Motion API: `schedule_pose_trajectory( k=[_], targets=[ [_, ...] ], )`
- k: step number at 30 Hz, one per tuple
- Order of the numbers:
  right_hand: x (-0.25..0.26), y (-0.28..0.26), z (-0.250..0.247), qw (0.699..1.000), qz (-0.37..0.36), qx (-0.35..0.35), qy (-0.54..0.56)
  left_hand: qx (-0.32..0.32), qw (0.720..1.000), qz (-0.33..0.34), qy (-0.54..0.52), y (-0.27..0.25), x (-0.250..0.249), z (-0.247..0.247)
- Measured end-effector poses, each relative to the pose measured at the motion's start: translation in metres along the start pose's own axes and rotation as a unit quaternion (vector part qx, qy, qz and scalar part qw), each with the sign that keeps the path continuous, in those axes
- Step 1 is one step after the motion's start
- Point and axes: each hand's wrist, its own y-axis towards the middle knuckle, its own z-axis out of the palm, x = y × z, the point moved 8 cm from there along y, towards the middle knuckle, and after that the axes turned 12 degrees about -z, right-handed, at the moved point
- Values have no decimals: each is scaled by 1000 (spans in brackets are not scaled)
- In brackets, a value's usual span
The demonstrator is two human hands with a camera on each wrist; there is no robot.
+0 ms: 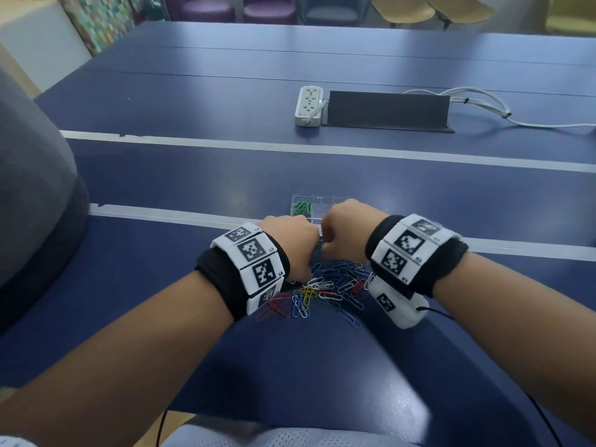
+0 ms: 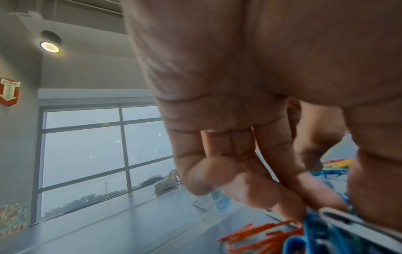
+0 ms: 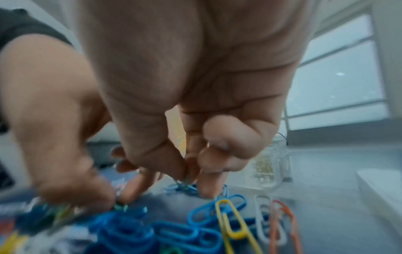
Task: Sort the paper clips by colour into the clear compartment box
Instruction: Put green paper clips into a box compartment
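We see a blue table (image 1: 225, 175) with white stripes across it, a grey seat back (image 1: 29, 195) at our left. Farther back on the table sit a black cable box (image 1: 387, 109) and a white power strip (image 1: 309, 105) touching its left end, white cables (image 1: 483, 101) trailing right.

The clear compartment box (image 1: 317, 204) sits just beyond the hands, partly hidden by them. Green clips (image 1: 302, 208) fill its left compartment; a bit of yellow shows at the right one, too hidden to say more.

Both hands work close together, knuckles up, over the pile of paper clips (image 1: 325, 290) lying loose on the table near the table's front, between the wrists. Blue, red, yellow, white and green clips mix there.

Left hand (image 1: 292, 240): fingers bent downward into the pile; in the left wrist view the fingertips (image 2: 289, 211) press against blue clips. Whether it actually pinches one we cannot tell, too blurred.

Right hand (image 1: 348, 230): in the right wrist view thumb and forefinger (image 3: 191, 165) are pressed together, pinching a small green clip (image 3: 185, 182) just above the blue ones, other fingers curled.

Both wrists wear black bands with white marker tags (image 1: 254, 253).
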Motion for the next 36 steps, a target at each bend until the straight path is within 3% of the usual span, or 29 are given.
schedule_pose_trajectory(
  k=[4, 9, 12, 15, 16, 17, 19, 20, 22, 24, 26, 36],
  targets=[
    [-29, -17, 0, 976, 59, -36, 205, -3, 999, 16, -34, 1, -2, -1],
    [-48, -34, 25, 893, 79, -31, 442, -9, 973, 12, -231, 4, 16, -12],
    [-51, -40, 37, 812, 92, -30, 575, 32, 934, -3, -355, 6, 33, -10],
    [-49, -44, 44, 779, 125, -18, 614, 107, 874, -12, -474, 4, 44, -2],
    [-48, -45, 45, 782, 138, -13, 608, 121, 861, -15, -493, 3, 47, 0],
    [-49, -46, 45, 803, 146, -13, 578, 132, 853, -19, -505, 2, 49, 3],
    [-50, -47, 36, 898, 130, -16, 419, 154, 843, -36, -514, 0, 53, 10],
    [-49, -46, 32, 942, 107, -13, 317, 159, 846, -42, -507, 0, 55, 14],
    [-40, -46, 25, 983, 62, -4, 170, 144, 886, -46, -438, -1, 60, 18],
    [-34, -45, 23, 992, 55, -7, 116, 109, 942, -34, -317, -4, 63, 20],
    [-31, -45, 21, 994, 64, -20, 83, 88, 965, -17, -245, -8, 61, 20],
    [-18, -42, 16, 999, 35, -22, 10, 39, 988, 31, -144, -11, 56, 17]
  ],
)
